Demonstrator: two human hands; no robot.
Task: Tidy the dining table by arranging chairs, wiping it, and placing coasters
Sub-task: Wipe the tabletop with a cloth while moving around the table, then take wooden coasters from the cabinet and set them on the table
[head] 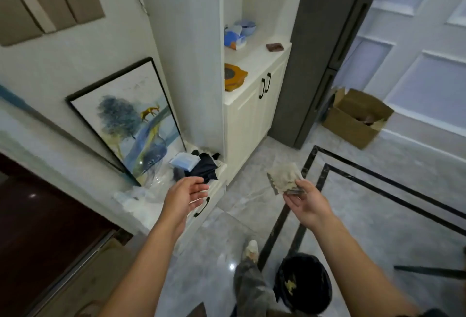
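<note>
Black bin (321, 291) holds scrap (290, 286); right grip (306, 203) pinches coasters (285, 178).

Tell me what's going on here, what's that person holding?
A person stands on the tiled floor near a white cabinet. Their right hand pinches a small stack of what look like square coasters. The left hand is open, palm up, holding nothing. No dining table shows here, so the coasters are not set out yet. A bin with a black bag stands close by.
</note>
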